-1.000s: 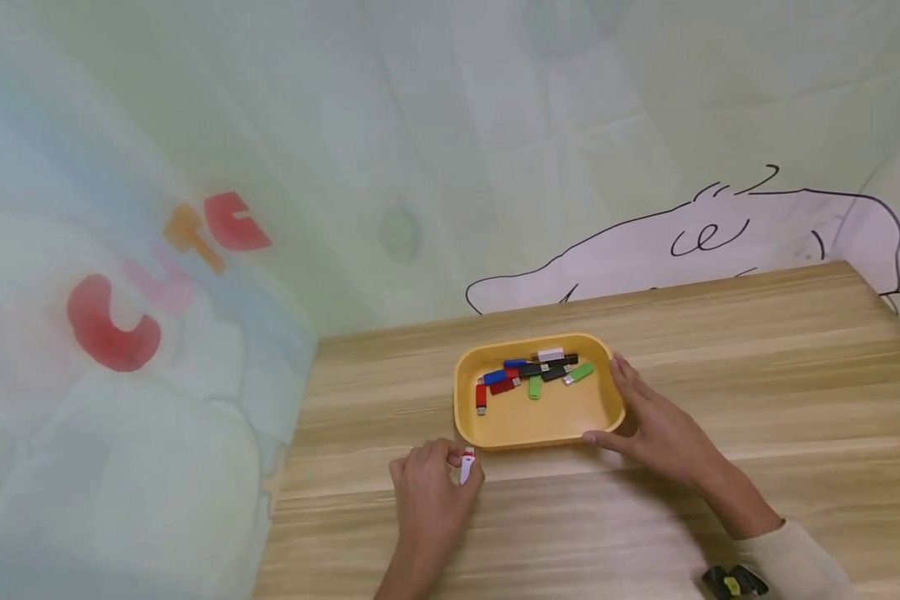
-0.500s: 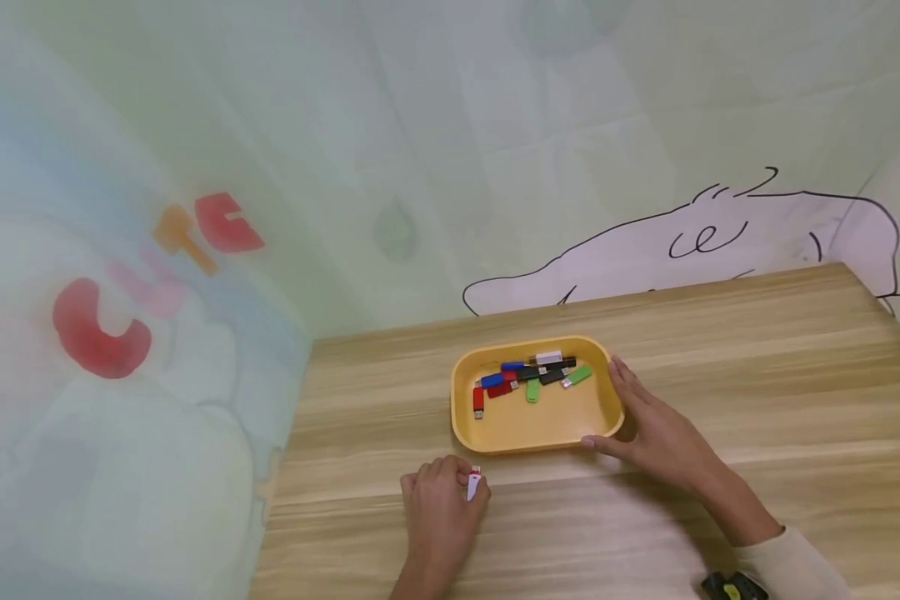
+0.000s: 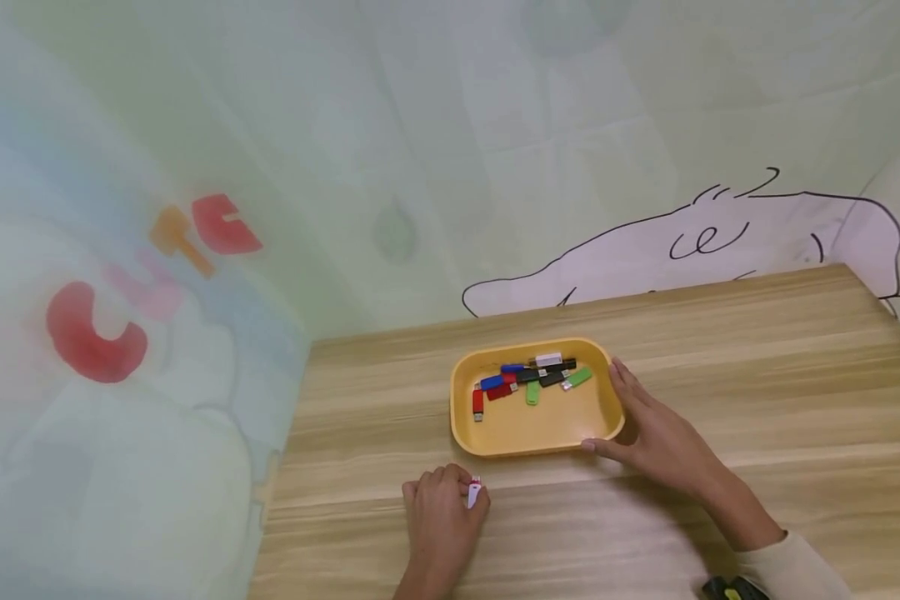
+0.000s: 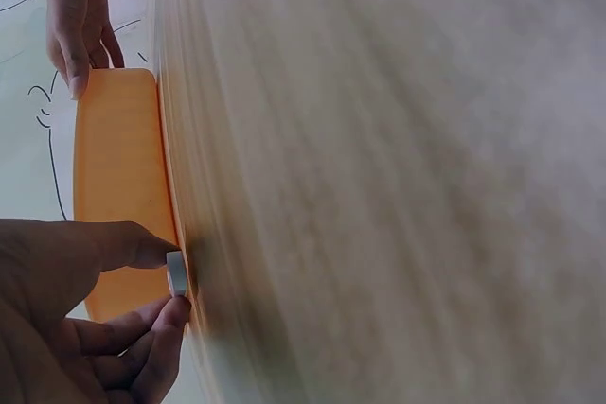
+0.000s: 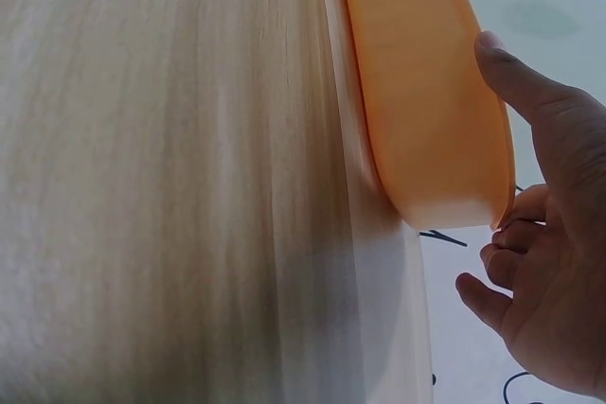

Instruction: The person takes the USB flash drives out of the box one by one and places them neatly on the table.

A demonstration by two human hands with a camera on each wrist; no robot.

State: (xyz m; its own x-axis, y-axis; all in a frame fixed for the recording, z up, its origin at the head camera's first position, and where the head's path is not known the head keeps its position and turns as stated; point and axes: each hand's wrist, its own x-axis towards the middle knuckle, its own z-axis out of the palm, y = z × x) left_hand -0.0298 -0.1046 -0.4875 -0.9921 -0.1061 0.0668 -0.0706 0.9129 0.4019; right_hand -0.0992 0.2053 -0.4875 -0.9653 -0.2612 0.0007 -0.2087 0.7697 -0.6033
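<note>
Between thumb and forefinger, my left hand (image 3: 438,521) pinches a small white USB flash drive (image 3: 474,495) with a red band, its plug pointing away from me. It sits low over the table in front of the tray's left end. In the left wrist view only a pale edge of the flash drive (image 4: 176,273) shows. My right hand (image 3: 663,437) grips the yellow tray (image 3: 543,431) at its near right corner, thumb on the front rim and fingers along the right end. Red, blue, black, green and white flash drives (image 3: 528,375) lie in the tray, mostly along its far side.
The tray stands on a wood-grain table (image 3: 765,400). A cloth backdrop (image 3: 390,150) with painted letters and a cartoon outline rises behind it and at the left. A black object (image 3: 733,588) shows beside the right sleeve at the bottom edge.
My left hand has drawn back toward me and slightly right with the flash drive, leaving a wider gap to the tray. The right hand keeps its grip on the corner.
</note>
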